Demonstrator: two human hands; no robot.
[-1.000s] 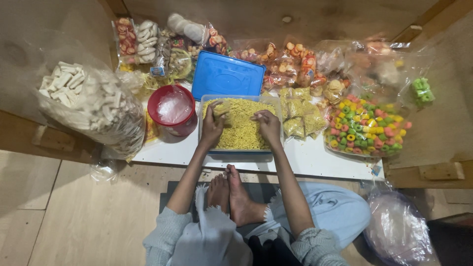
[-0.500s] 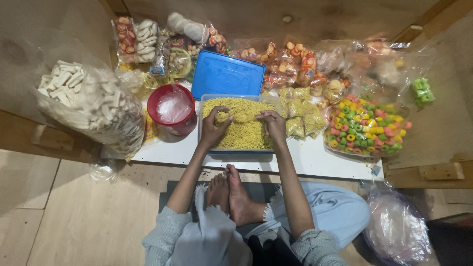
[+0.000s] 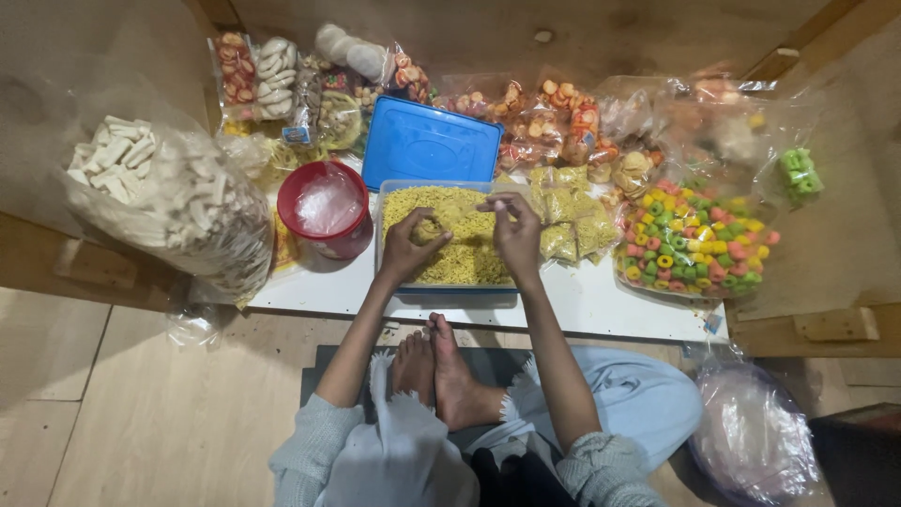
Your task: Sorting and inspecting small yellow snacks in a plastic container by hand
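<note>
The right hand (image 3: 518,235) has lifted, grip pinched empty; left hand (image 3: 409,248) grip cups yellow snack mix (image 3: 460,253).

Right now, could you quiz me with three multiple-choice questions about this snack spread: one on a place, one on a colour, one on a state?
1. Where does the blue lid lie?
A. Behind the tub of yellow snack
B. On the floor
C. On top of the tub

2. What colour is the round bucket left of the tub?
A. Green
B. Red
C. White

3. What is the left hand doing?
A. Resting flat on the floor
B. Gripping the lid
C. Cupped round a pinch of yellow snack over the tub

Answers: 1 A, the lid leans just past the tub's far rim. 2 B, its wall is red. 3 C, the fingers curl round the snack.
</note>
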